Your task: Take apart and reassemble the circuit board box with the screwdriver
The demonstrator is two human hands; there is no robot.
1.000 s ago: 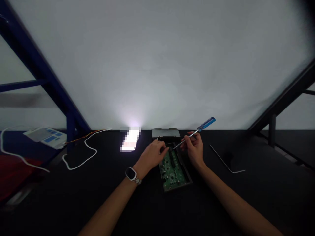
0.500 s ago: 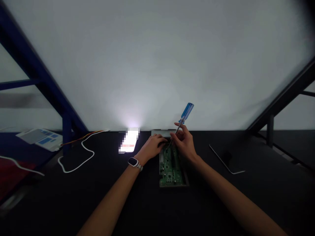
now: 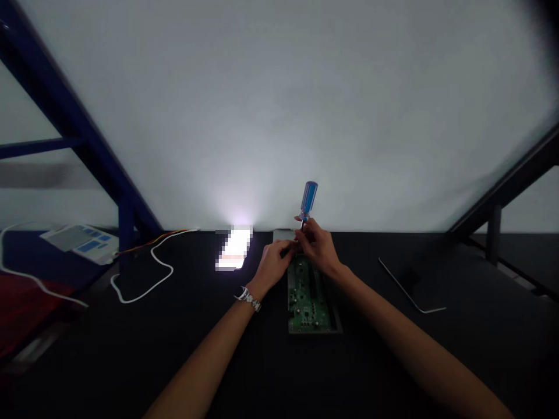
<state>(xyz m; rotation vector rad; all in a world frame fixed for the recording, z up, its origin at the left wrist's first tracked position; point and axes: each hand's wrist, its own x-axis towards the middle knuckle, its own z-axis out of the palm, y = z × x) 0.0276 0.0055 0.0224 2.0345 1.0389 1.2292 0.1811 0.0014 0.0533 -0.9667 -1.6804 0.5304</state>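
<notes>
A green circuit board (image 3: 308,297) lies in a dark frame on the black table. My right hand (image 3: 321,244) is closed round the shaft of a screwdriver with a blue handle (image 3: 309,198), which stands nearly upright over the board's far end. Close against it, my left hand (image 3: 276,259) has its fingers pinched together near the screwdriver's lower shaft. Whatever those fingertips hold, if anything, is too small and dark to make out. The screwdriver's tip is hidden by the fingers.
A bright, lit phone (image 3: 236,247) lies left of my left hand. Farther left are a white cable (image 3: 152,288) and a white-and-blue sheet (image 3: 82,243). A bent metal rod (image 3: 402,288) rests at the right. A pale wall (image 3: 305,105) rises behind the table (image 3: 244,372).
The screwdriver has swung from a rightward slant to nearly upright. My left fingers have come up to its shaft, and my left wrist has turned. The whole view has shifted slightly.
</notes>
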